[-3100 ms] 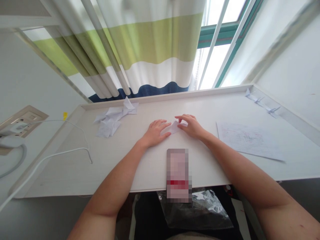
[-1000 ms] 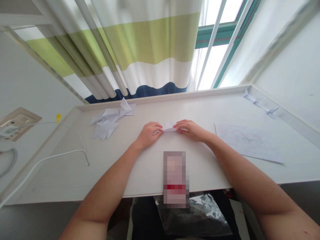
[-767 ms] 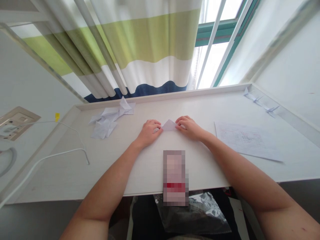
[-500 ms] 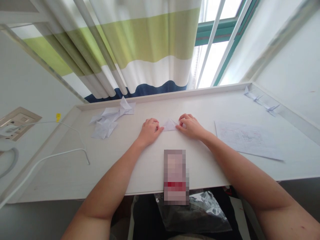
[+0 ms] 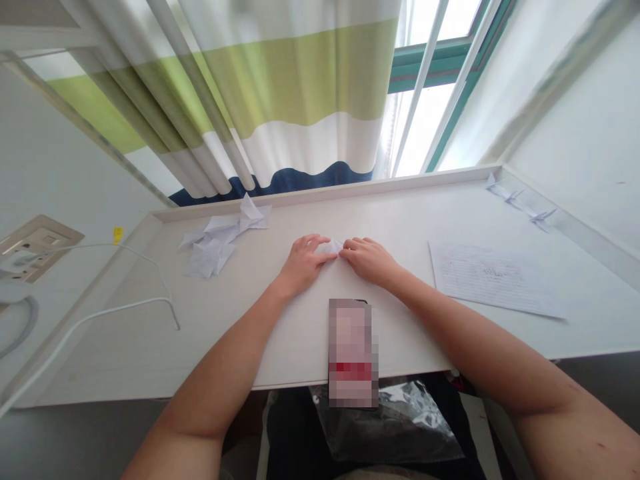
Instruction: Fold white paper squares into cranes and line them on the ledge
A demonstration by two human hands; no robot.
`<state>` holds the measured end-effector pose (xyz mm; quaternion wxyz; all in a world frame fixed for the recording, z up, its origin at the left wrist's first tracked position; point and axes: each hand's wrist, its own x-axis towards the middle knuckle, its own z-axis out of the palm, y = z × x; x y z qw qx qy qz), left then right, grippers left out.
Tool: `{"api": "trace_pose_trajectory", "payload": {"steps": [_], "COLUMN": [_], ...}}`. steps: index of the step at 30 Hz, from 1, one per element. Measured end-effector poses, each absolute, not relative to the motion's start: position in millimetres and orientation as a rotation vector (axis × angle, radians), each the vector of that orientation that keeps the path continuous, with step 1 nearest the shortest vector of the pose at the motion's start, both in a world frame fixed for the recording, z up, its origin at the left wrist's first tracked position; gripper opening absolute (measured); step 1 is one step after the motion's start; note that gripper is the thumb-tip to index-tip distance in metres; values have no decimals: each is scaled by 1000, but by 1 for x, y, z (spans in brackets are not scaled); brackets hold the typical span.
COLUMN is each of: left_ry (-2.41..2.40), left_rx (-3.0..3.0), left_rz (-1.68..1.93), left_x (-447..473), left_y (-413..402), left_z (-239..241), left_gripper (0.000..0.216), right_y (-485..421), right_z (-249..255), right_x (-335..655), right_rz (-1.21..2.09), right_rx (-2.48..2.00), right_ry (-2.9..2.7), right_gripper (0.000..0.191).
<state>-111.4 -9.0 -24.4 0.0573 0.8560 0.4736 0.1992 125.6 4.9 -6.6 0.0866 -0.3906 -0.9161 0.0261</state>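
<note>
A small piece of folded white paper (image 5: 333, 247) lies on the white desk between my hands, partly covered by my fingers. My left hand (image 5: 306, 262) grips its left side, thumb below and fingers curled above. My right hand (image 5: 369, 259) pinches the right side with bent fingers. The two hands are close together, with their fingertips almost meeting over the paper. Its exact folds are too small and hidden to make out.
Several folded papers (image 5: 213, 243) are heaped at the back left. Small folded paper figures (image 5: 515, 198) line the right edge, near a written sheet (image 5: 495, 280). A blurred-out phone (image 5: 353, 353) overhangs the front edge above a clear plastic bag (image 5: 420, 427). A white cable (image 5: 125, 308) crosses the left side.
My right hand has moved left, toward my left hand, which has shifted slightly right. Less of the folded paper shows between them now.
</note>
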Motion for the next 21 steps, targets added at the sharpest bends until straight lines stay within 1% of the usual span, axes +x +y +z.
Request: {"api": "trace_pose_trajectory", "payload": {"steps": [2, 5, 10, 14, 21], "left_ry": [1451, 1463, 1383, 1407, 1526], "left_rx": [2602, 2594, 2611, 2572, 2354], "left_rz": [578, 564, 505, 491, 524], "left_x": [-112, -115, -121, -122, -122], "left_y": [-9, -8, -5, -5, -3], "left_z": [-24, -26, -25, -24, -27], "left_gripper": [36, 37, 40, 44, 33], "right_y": [0, -2, 0, 1, 12], "right_z": [-9, -17, -22, -20, -24], "right_x": [126, 134, 150, 160, 181], "right_rz": [84, 134, 322, 438, 519], "right_rx": [-1143, -1127, -1143, -1243, -1191], "right_ry": [-2722, -2699, -2716, -2719, -2678], "right_gripper": [35, 43, 55, 68, 71]}}
